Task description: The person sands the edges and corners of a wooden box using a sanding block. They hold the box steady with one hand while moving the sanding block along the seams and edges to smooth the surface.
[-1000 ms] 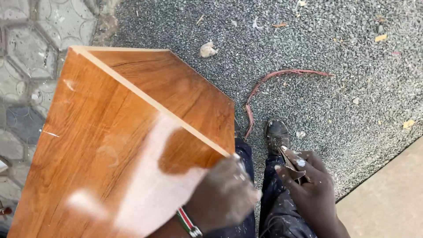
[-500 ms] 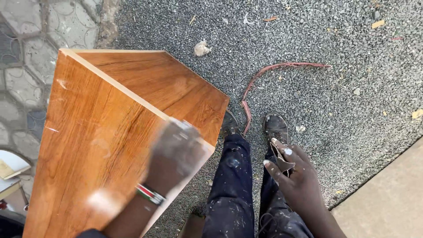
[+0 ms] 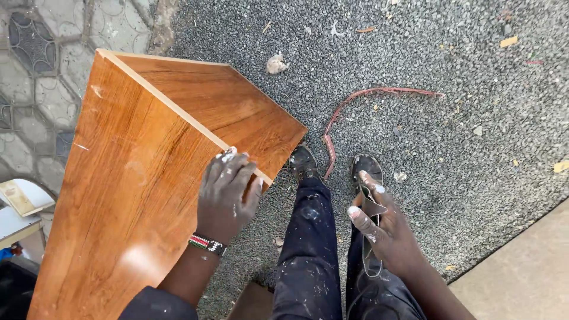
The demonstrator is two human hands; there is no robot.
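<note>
— Where's the wooden panel (image 3: 136, 178)?

— Left, above the gravel (image 3: 450, 118), long axis running near-left to far, glossy orange-brown grain.

— Hands?

— Left hand (image 3: 228, 195) lies flat on it, fingers spread (paint-flecked). Right hand (image 3: 382, 228) is pinched around a brown strip (image 3: 372, 207).

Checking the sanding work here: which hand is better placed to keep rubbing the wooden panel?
Left, probably. The left hand lies flat on the wooden panel near its edge. The right hand is off the panel, above the legs, holding a folded grey strip.
</note>
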